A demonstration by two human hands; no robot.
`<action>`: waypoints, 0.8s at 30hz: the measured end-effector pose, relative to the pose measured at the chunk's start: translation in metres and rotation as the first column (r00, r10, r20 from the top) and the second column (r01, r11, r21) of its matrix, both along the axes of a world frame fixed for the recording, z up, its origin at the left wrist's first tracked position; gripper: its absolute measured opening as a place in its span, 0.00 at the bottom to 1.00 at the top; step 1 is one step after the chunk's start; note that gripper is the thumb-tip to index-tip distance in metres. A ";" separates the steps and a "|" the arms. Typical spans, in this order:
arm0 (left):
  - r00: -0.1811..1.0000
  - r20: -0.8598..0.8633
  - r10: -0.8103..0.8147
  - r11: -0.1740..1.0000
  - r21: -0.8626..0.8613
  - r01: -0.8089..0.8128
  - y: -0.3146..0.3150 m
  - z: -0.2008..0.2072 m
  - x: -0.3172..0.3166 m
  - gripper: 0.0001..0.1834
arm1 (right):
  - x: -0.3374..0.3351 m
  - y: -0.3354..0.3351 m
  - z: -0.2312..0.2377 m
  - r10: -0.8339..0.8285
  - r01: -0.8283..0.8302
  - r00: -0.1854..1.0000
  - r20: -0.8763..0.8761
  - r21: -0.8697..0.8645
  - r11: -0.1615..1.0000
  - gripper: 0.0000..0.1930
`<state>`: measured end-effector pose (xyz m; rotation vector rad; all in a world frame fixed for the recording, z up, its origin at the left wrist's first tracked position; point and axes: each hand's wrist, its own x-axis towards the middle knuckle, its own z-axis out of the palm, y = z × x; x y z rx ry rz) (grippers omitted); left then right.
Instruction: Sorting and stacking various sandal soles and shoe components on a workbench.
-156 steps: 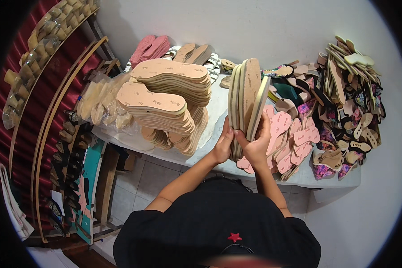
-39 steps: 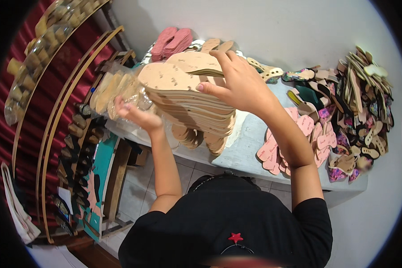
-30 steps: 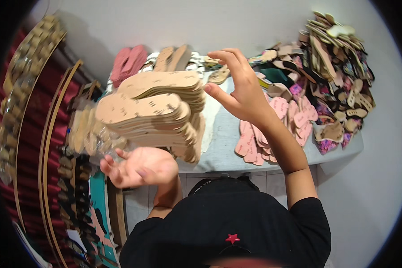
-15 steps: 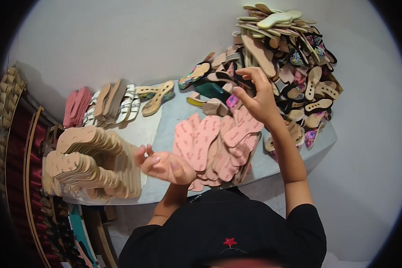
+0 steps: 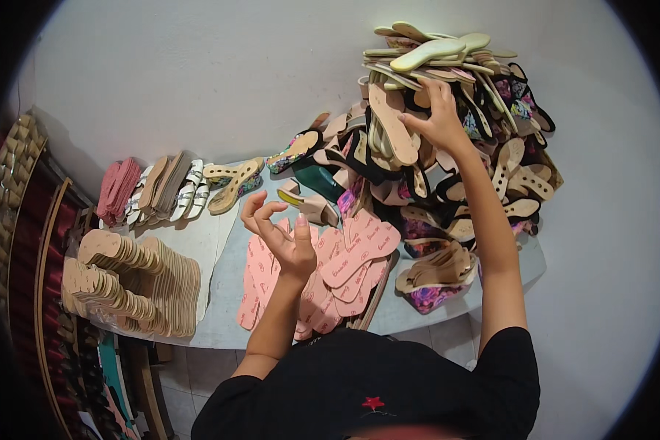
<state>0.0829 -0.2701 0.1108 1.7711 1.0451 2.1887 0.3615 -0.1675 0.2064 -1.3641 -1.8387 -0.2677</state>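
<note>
My right hand (image 5: 440,117) reaches into the big heap of sandals and soles at the back right. Its thumb lies over the edge of a long tan sole (image 5: 389,121), with the fingers spread against the heap; I cannot tell how firmly they touch. Above it lie stacked cream insoles (image 5: 429,53). My left hand (image 5: 290,242) hangs in the air, palm up, fingers apart and half curled, holding nothing. It is above a spread of pink printed insoles (image 5: 363,257) near the table's front edge.
Tall stacks of beige soles (image 5: 180,286) stand at the front left. Behind them are pink soles (image 5: 117,191), white sandals (image 5: 191,191) and a wedge sole (image 5: 235,187). A floral wedge pair (image 5: 433,286) sits near the right front edge of the table (image 5: 220,312).
My right hand has moved forward onto the heap beside the tan sole. My left hand has risen and moved forward, its fingers spreading upward. The view has shifted slightly.
</note>
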 end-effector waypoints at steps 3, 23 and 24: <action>1.000 -0.010 -0.022 0.998 -0.065 0.021 0.006 -0.003 0.011 0.15 | 0.009 0.040 0.012 -0.161 0.165 0.980 0.118 -0.028 0.986 0.45; 0.980 -0.157 -0.126 0.957 -0.278 0.078 0.038 -0.029 0.032 0.10 | 0.042 0.147 0.000 -0.341 0.288 0.702 0.626 0.188 0.939 0.24; 0.981 -0.124 -0.152 0.950 -0.293 0.111 0.039 -0.029 0.032 0.09 | 0.043 0.143 0.004 -0.301 0.263 0.742 0.600 0.152 0.953 0.24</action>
